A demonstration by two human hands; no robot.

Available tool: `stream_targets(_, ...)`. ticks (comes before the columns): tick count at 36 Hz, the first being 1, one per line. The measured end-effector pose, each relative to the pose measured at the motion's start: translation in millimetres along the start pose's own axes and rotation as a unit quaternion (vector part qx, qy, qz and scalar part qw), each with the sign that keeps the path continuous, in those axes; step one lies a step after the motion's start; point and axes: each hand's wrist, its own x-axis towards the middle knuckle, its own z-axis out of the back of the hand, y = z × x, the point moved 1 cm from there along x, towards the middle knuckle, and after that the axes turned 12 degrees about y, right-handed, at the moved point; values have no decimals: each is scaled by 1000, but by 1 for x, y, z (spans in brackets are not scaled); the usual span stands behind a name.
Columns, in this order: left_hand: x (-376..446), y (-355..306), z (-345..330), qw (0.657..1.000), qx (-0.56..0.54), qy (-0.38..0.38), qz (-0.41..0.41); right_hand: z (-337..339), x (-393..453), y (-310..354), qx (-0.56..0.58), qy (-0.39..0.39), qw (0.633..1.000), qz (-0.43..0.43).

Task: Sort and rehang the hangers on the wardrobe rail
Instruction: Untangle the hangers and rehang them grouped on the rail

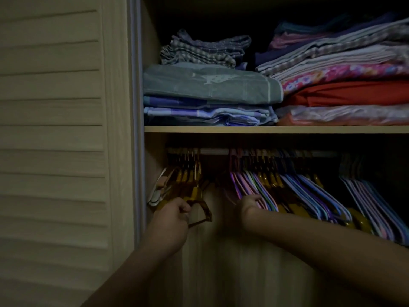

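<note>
Hangers fill the wardrobe rail (213,151) in two bunches with a bare gap between. The left hand (174,212) curls its fingers round the lower arm of the yellow-brown hangers (188,182) at the left end. The right hand (249,202) pinches the pink and purple hangers (250,185), whose arms slant down rightward.

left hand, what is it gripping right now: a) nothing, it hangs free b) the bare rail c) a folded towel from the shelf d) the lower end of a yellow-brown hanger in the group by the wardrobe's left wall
d: the left hand has its fingers curled round the lower end of a yellow-brown hanger in the left group, below the rail.
</note>
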Motion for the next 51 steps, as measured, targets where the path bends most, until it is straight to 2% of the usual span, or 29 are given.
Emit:
stream_targets(1,2,-3,-1,1000,-5,3,-4,3,-3,-1,-17,27,999,-20)
stream_targets(4,12,-13,-8,1000,-8,-6,-10,5,-3,1,42,70,995,-60)
stream_targets(7,22,-25,-16,999,34,-17,-24,7,-3,-3,88,19,993,-77)
stream_targets(11,38,-34,-21,997,55,-32,-52,12,-3,-7,42,-69,994,-69)
stream_targets(14,47,-33,-24,997,52,-37,-38,12,-7,-11,9,-135,990,-30)
stream_targets(17,54,-31,-28,998,43,-44,-27,11,-13,-17,37,-176,983,22)
stream_targets(24,67,-33,-38,997,26,-65,-14,10,-8,-19,78,-190,976,79)
stream_targets(29,82,-23,-52,996,21,-84,-16,14,-8,-18,50,-222,970,88)
stream_targets(32,94,-18,-60,996,18,-87,-18,19,-10,-21,27,-207,974,91)
stream_targets(37,111,-20,-64,994,33,-98,-23,29,-13,-39,81,-207,970,93)
stream_targets(41,121,-22,-67,993,47,-104,-27,26,-9,-40,73,-198,974,77)
stream_targets(45,133,-22,-72,994,46,-92,-24,20,-13,-38,166,-195,962,98)
stream_targets(51,155,-18,-81,998,46,-46,18,1,-40,-30,276,-256,920,115)
